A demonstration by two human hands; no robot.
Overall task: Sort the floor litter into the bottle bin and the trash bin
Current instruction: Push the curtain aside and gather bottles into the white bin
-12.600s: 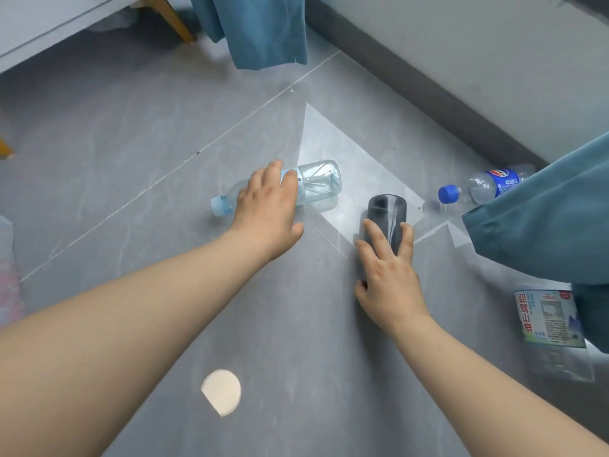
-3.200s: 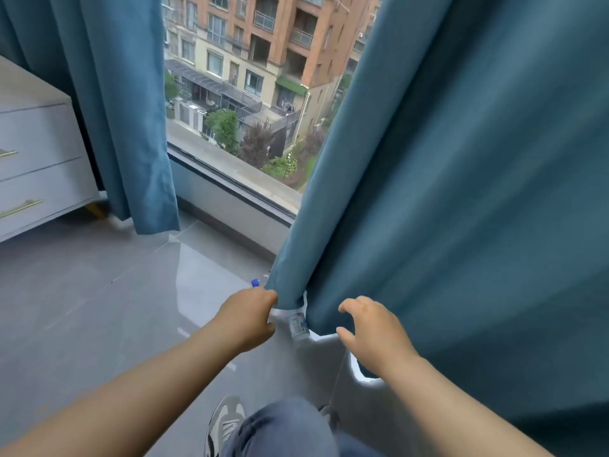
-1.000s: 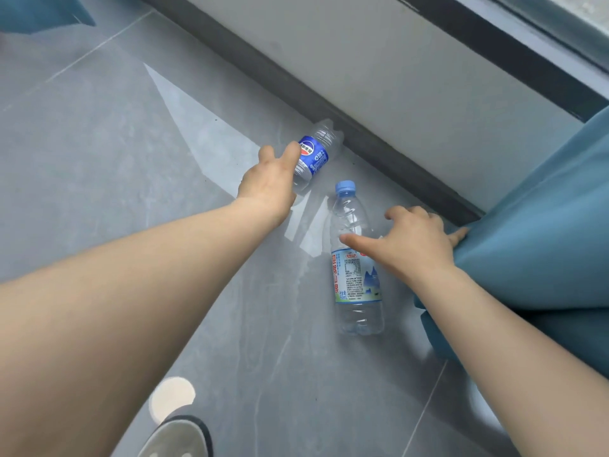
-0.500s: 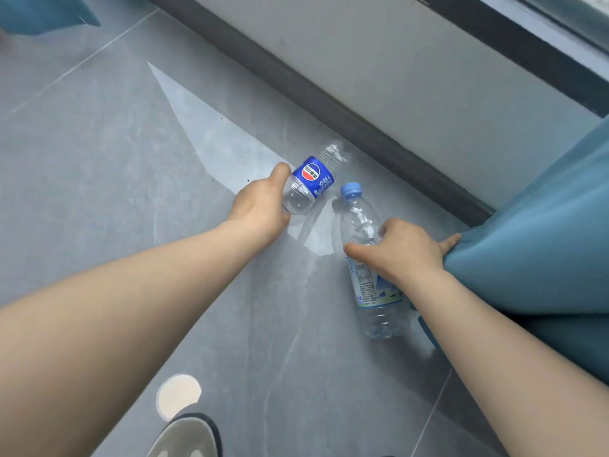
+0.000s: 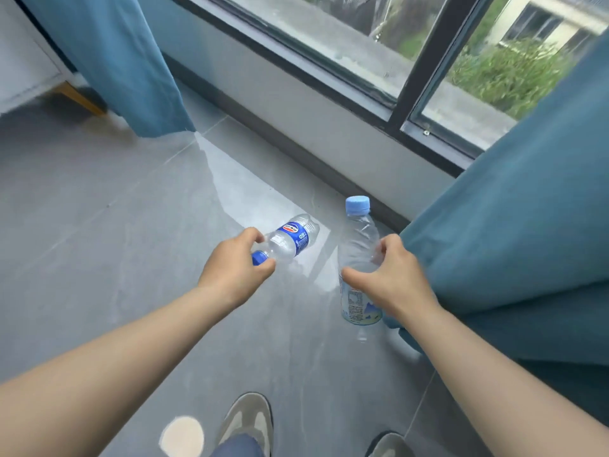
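Observation:
My left hand grips a small clear bottle with a dark blue label at its neck and blue cap, holding it tilted above the floor. My right hand is wrapped around the middle of a taller clear bottle with a light blue cap, which stands nearly upright in the air. Both bottles look empty. No bin is in view.
Grey tiled floor spreads to the left. A low wall under a window runs across ahead. Blue curtains hang at the left and close on the right. My shoes are below; a drawer unit's leg is far left.
Both bottles have come up off the floor in my hands. My head has risen, so the window and left curtain now show.

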